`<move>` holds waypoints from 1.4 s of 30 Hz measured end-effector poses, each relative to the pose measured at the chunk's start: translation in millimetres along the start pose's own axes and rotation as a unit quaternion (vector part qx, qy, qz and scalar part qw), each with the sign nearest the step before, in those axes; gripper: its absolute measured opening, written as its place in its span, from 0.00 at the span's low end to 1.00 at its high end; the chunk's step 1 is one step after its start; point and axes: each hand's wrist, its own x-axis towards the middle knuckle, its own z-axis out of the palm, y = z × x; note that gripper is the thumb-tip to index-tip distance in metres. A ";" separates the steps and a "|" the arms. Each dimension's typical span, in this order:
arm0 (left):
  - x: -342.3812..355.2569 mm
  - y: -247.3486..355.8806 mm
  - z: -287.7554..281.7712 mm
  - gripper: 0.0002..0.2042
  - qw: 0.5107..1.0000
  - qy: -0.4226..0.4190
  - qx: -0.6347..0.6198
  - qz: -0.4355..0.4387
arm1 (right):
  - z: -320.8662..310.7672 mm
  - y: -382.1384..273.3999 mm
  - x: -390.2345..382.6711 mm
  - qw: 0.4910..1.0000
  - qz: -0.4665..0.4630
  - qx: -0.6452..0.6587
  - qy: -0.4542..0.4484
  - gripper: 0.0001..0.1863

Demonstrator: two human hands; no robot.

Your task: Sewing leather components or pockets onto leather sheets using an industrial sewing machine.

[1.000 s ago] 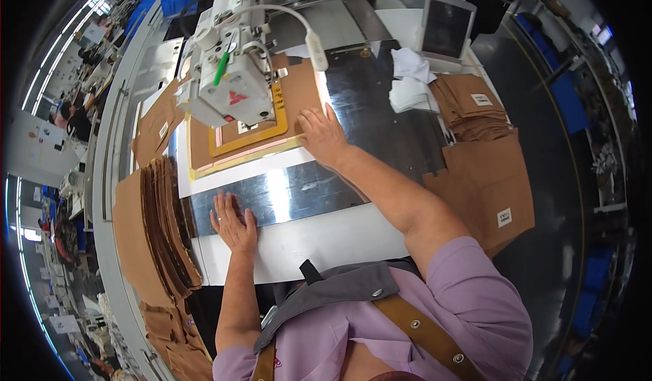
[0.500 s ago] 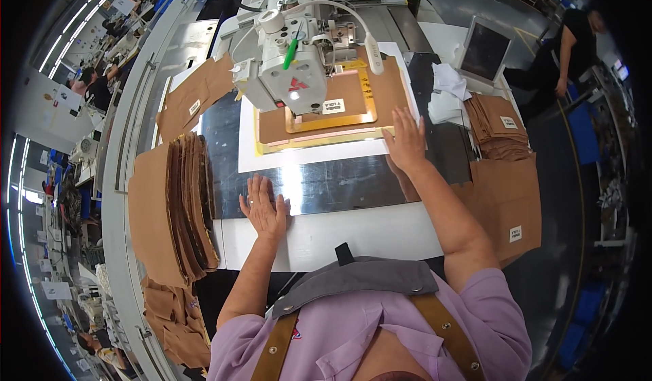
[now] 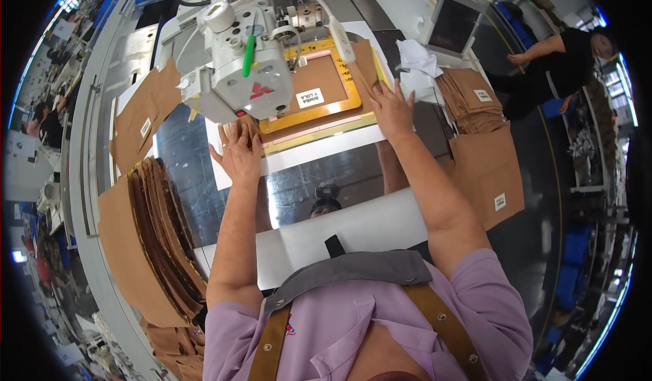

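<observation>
A brown panel with a white label lies on a white sheet under the sewing machine head. A yellow clamp frame sits on top of the panel. My left hand is at the panel's near left corner, fingers stretched out and thumb apart. At the right edge, my right hand touches the panel with fingers spread; the panel is creased there, and a yellow strip shows beside it. Neither hand visibly closes round anything, though the fingertips' undersides are hidden.
A thick brown panel stack stands at the left. Labelled panels are piled at the right, below white cloths and a screen. Another loose brown panel lies far left. A person stands beyond, at the right.
My left hand has moved forward from the metal plate to the panel's left corner. My right hand has shifted onto the panel's right edge, which has creased. The head view has turned slightly.
</observation>
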 end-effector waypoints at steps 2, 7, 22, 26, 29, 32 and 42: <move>8.6 5.8 -5.5 0.18 1.000 -0.013 -0.020 0.012 | 0.1 2.0 -0.2 0.999 0.025 0.028 0.003 0.20; -7.4 3.3 -23.1 0.10 0.993 0.072 -0.059 0.079 | -18.1 10.2 -16.4 0.994 0.062 0.084 0.035 0.16; -126.4 200.6 -93.4 0.16 0.825 0.021 -0.198 0.529 | -191.9 172.4 -121.0 0.892 0.140 0.331 0.273 0.15; -145.5 289.3 -95.2 0.13 0.716 0.014 -0.255 0.650 | -241.0 277.6 -179.1 0.872 0.188 0.315 0.323 0.17; -168.6 325.3 -90.8 0.10 0.694 -0.020 -0.175 0.699 | -243.3 354.9 -244.2 0.873 0.289 0.218 0.329 0.19; -186.2 318.5 -67.2 0.09 0.638 -0.163 -0.255 0.708 | -223.8 402.2 -312.0 0.854 0.403 0.186 0.273 0.22; -139.0 162.1 -64.6 0.08 0.834 -0.208 -0.321 0.398 | -138.9 245.6 -173.0 0.932 0.241 0.226 0.149 0.18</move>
